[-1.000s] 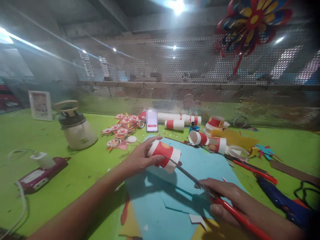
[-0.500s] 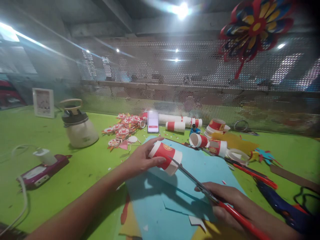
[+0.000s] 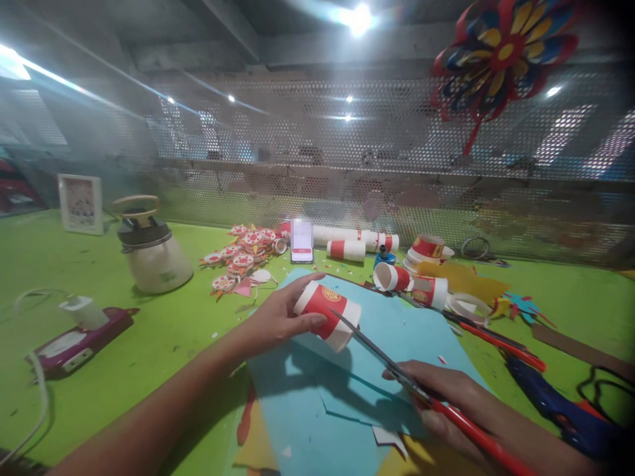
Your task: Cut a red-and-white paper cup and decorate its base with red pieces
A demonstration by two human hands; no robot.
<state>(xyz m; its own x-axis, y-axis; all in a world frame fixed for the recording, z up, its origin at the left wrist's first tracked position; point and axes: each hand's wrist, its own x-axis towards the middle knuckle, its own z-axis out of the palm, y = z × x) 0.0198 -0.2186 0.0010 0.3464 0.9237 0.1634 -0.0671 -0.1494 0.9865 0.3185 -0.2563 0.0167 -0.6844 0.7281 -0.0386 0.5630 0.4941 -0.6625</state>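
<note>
My left hand (image 3: 285,307) grips a red and white paper cup (image 3: 322,307), which is tilted on its side above light blue sheets (image 3: 387,330). Fingers pass behind the cup and the thumb presses its near side. In my right hand (image 3: 446,400) are long scissors (image 3: 391,367) with red handles. One blade lies across the cup's outer wall near its rim; the other blade seems to be inside the cup or hidden behind it. My right fingers are wrapped around the handles, partly out of sight.
Paper-cup pieces with red patterns (image 3: 243,259) lie behind my left hand, near an upright phone (image 3: 302,241). More paper cups (image 3: 391,277) lie at the back right. A blue glue gun (image 3: 550,403) and a red-handled tool (image 3: 506,344) are at right. A jug (image 3: 153,254) and a purple power strip (image 3: 82,344) stand left.
The view has shifted very slightly, so the background sits a little further left. Both hands, the cup and the scissors hold nearly the same pose.
</note>
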